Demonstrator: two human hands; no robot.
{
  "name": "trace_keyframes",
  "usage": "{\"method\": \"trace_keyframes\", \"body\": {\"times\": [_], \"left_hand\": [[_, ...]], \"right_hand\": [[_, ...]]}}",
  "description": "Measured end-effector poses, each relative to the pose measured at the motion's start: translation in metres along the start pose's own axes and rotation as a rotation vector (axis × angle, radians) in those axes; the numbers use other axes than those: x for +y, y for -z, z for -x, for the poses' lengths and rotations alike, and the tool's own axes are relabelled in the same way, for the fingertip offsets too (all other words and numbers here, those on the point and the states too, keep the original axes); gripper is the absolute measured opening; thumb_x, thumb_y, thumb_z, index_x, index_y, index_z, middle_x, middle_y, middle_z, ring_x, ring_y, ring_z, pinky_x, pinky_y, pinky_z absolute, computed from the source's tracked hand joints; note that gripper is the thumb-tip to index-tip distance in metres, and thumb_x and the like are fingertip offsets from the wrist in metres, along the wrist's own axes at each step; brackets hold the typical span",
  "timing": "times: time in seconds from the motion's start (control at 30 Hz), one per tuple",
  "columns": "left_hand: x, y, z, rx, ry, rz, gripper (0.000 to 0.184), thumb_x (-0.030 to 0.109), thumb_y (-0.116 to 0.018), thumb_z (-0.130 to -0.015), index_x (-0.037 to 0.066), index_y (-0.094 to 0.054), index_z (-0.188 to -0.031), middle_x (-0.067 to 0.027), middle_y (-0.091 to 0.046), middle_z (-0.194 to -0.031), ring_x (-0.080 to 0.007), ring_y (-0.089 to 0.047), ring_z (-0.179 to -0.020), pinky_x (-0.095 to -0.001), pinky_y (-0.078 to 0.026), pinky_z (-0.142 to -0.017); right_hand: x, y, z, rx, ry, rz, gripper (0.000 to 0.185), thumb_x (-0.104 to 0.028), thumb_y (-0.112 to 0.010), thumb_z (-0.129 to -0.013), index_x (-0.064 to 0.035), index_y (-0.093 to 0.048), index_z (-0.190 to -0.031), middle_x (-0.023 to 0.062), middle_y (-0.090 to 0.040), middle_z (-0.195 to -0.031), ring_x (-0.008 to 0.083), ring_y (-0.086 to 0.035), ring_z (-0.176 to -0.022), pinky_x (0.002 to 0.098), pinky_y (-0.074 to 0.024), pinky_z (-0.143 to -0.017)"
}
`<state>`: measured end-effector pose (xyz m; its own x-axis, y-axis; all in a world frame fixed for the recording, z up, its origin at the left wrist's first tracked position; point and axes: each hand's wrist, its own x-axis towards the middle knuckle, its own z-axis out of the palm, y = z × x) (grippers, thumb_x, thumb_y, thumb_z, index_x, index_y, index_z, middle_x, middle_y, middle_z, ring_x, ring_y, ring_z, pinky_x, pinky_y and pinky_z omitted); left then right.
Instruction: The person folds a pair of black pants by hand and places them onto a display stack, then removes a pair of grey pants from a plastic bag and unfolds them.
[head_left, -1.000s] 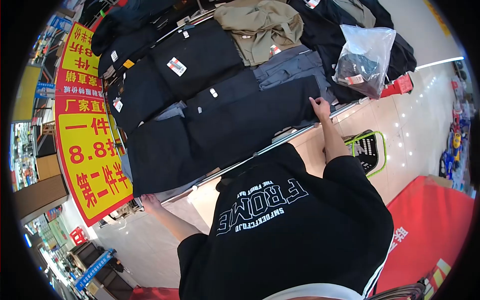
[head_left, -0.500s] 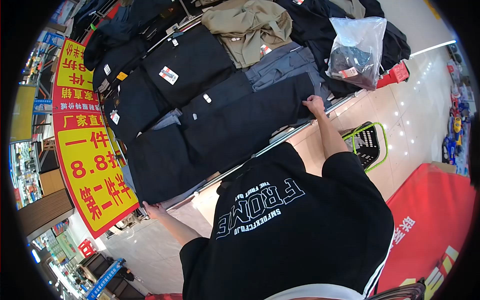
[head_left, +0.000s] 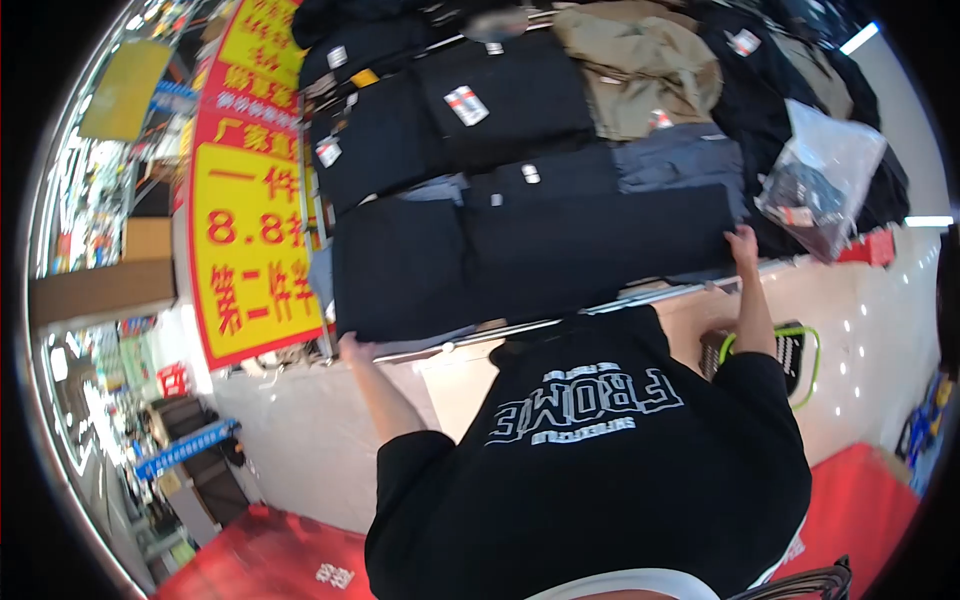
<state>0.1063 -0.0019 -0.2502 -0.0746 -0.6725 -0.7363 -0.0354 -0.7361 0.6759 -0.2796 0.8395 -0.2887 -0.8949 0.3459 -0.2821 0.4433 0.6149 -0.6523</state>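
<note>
A pair of black trousers (head_left: pixel 590 240) lies stretched lengthwise along the front of the clothing display. My left hand (head_left: pixel 355 348) is closed on its near left corner. At the far right end of the same trousers, my right hand (head_left: pixel 742 245) pinches the edge. Under and behind them are grey trousers (head_left: pixel 680 160) and folded black trousers (head_left: pixel 510 100) with a red-and-white tag. A crumpled khaki garment (head_left: pixel 640 70) sits further back. Right of my right hand rests a clear plastic bag (head_left: pixel 825 170) with something dark inside.
A metal rail (head_left: pixel 540 325) runs along the display's front edge, close to my body. On the floor at right stands a black basket with a green rim (head_left: pixel 815 370). A red and yellow sale banner (head_left: pixel 250 250) hangs along the left side. Red sheeting (head_left: pixel 860 510) covers floor behind me.
My view has turned, so the display appears further right and more level. Both hands keep hold of the trousers' ends, and the trousers lie in nearly the same place.
</note>
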Motion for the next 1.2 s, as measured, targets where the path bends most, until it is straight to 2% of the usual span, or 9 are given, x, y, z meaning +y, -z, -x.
{"method": "trace_keyframes", "body": {"times": [0.17, 0.23, 0.33, 0.43, 0.53, 0.63, 0.73, 0.77, 1.2], "left_hand": [[-0.014, -0.024, 0.055, 0.231, -0.384, -0.068, 0.041, 0.003, -0.062, -0.073, 0.000, -0.055, -0.113, -0.0112, -0.061, -0.111, -0.0236, -0.057, -0.100, -0.0475, -0.045, -0.084], [-0.020, -0.018, 0.052, 0.019, -0.734, -0.188, 0.031, 0.000, -0.064, -0.075, 0.001, -0.059, -0.106, -0.0072, -0.063, -0.101, -0.0195, -0.059, -0.094, -0.0369, -0.048, -0.079], [-0.022, -0.022, 0.073, -0.089, -0.853, -0.239, 0.028, 0.002, -0.067, -0.078, 0.001, -0.062, -0.105, -0.0067, -0.065, -0.099, -0.0171, -0.060, -0.089, -0.0289, -0.048, -0.076], [-0.014, -0.022, 0.082, -0.126, -0.785, -0.330, 0.029, 0.013, -0.072, -0.080, 0.007, -0.062, -0.105, -0.0008, -0.061, -0.087, -0.0071, -0.054, -0.070, -0.0229, -0.039, -0.053], [-0.005, -0.015, 0.092, -0.107, -0.593, -0.458, 0.026, 0.014, -0.072, -0.081, 0.006, -0.062, -0.104, 0.0017, -0.058, -0.082, -0.0046, -0.049, -0.067, -0.0201, -0.036, -0.051], [-0.005, -0.011, 0.091, -0.226, -0.648, -0.434, 0.044, 0.004, -0.070, -0.081, 0.001, -0.054, -0.122, -0.0024, -0.061, -0.096, -0.0096, -0.056, -0.083, -0.0230, -0.045, -0.075], [-0.010, -0.021, 0.101, -0.265, -0.928, -0.431, 0.056, 0.004, -0.070, -0.080, 0.005, -0.048, -0.131, -0.0003, -0.054, -0.093, -0.0067, -0.049, -0.074, -0.0208, -0.042, -0.065], [-0.008, -0.023, 0.110, -0.247, -0.873, -0.499, 0.064, 0.003, -0.070, -0.078, 0.009, -0.044, -0.137, 0.0002, -0.048, -0.091, -0.0062, -0.044, -0.070, -0.0198, -0.039, -0.060], [0.000, -0.018, 0.105, -0.231, -0.887, -0.638, 0.059, 0.006, -0.076, -0.074, 0.005, -0.049, -0.126, -0.0057, -0.059, -0.080, -0.0116, -0.058, -0.069, -0.0241, -0.048, -0.064]], "right_hand": [[-0.001, -0.003, 0.021, -0.014, 0.207, -0.215, 0.043, -0.006, -0.070, -0.078, 0.0007, -0.052, -0.117, 0.0122, -0.059, -0.110, 0.0198, -0.055, -0.103, 0.0304, -0.0417, -0.093], [-0.003, -0.001, 0.024, -0.089, 0.151, -0.288, 0.044, -0.007, -0.069, -0.080, 0.0004, -0.052, -0.120, 0.0105, -0.061, -0.108, 0.0190, -0.057, -0.101, 0.0294, -0.0430, -0.091], [-0.009, 0.004, 0.032, -0.114, 0.116, -0.305, 0.046, -0.011, -0.070, -0.081, -0.0017, -0.053, -0.122, 0.0096, -0.061, -0.108, 0.0184, -0.056, -0.102, 0.0296, -0.0422, -0.091], [-0.005, 0.004, 0.031, -0.151, 0.109, -0.397, 0.045, -0.015, -0.071, -0.082, -0.0032, -0.054, -0.122, 0.0083, -0.061, -0.106, 0.0168, -0.054, -0.100, 0.0291, -0.0413, -0.089], [-0.003, 0.002, 0.030, -0.114, 0.155, -0.380, 0.042, -0.018, -0.071, -0.082, -0.0027, -0.055, -0.118, 0.0044, -0.060, -0.095, 0.0136, -0.054, -0.089, 0.0268, -0.0417, -0.081], [-0.007, 0.005, 0.034, -0.115, 0.085, -0.266, 0.029, -0.018, -0.071, -0.083, -0.0026, -0.061, -0.106, -0.0008, -0.053, -0.082, 0.0103, -0.047, -0.077, 0.0249, -0.0381, -0.072], [-0.012, 0.002, 0.036, -0.135, 0.073, -0.224, 0.030, -0.018, -0.069, -0.084, -0.0011, -0.060, -0.108, 0.0005, -0.054, -0.086, 0.0116, -0.047, -0.080, 0.0248, -0.0384, -0.073], [-0.013, 0.005, 0.034, -0.199, 0.013, -0.146, 0.042, -0.019, -0.066, -0.086, -0.0002, -0.053, -0.122, 0.0152, -0.057, -0.121, 0.0233, -0.052, -0.113, 0.0310, -0.0385, -0.097], [-0.007, -0.002, 0.046, 0.054, 0.191, -0.096, 0.049, -0.009, -0.066, -0.081, -0.0063, -0.052, -0.128, 0.0141, -0.059, -0.110, 0.0229, -0.055, -0.101, 0.0337, -0.0428, -0.089]]}}
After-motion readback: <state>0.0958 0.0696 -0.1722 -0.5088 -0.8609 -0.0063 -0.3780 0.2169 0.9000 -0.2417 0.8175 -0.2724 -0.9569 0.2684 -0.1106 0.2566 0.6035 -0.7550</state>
